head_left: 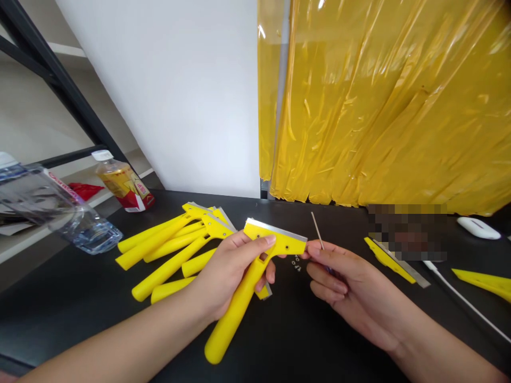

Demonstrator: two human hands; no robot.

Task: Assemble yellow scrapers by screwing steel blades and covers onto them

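Note:
My left hand (231, 268) is closed around the neck of a yellow scraper (235, 314), thumb on its flat head. A metal blade runs along the head's upper edge, and small holes show in the yellow face. At the head's right end are the fingertips of my right hand (339, 274); whether they pinch something small there, I cannot tell. A thin screwdriver (317, 227) is held in that same hand, its shaft pointing up and its handle mostly hidden by the fingers. Several small screws (296, 263) lie on the table between my hands.
Several yellow scrapers (171, 234) lie piled on the black table (287, 330) at left. Bottles of water (85, 229) and drink (123, 183) stand beyond them. At right are a loose yellow head piece (389, 258), another yellow part (485, 282), a white cable (467, 300) and a white case (478, 227).

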